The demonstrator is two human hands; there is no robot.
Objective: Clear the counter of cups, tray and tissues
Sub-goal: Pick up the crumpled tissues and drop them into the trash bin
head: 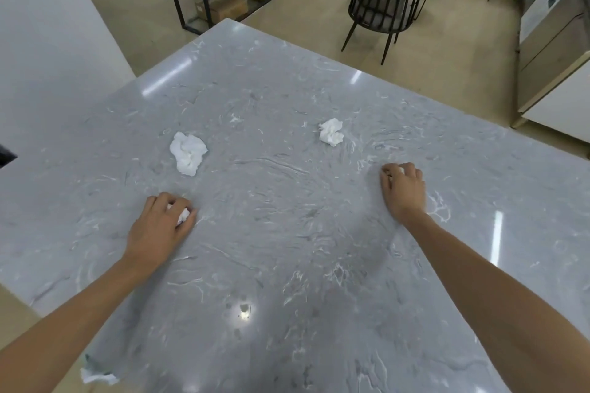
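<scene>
Both of the person's hands are down on the grey marble counter (287, 80), each closed over a crumpled tissue. The left hand (159, 228) is curled into a loose fist with a white tissue wad (183, 215) showing between thumb and fingers, pressed against the stone. The right hand (404, 190) is closed more tightly; only a sliver of white (399, 170) peeks out near the knuckles, so I judge it has a tissue too, though how firmly I cannot tell. Two more tissues lie loose further out — a larger one (188, 153) just beyond the left hand and a smaller one (331, 132) beyond and inward of the right hand, well apart from each other. A scrap of white (95, 376) also sits at the counter's near left edge, partly under the left forearm. No cups or tray are in sight, so tissues look like what remains. The risk from here is in reaching for the loose ones with full hands: opening the fingers to gather a second wad could let the first drop or skid on this glossy surface. The scrap at the edge could be brushed off onto the floor by the forearm — or simply missed, being so close under the arm.
</scene>
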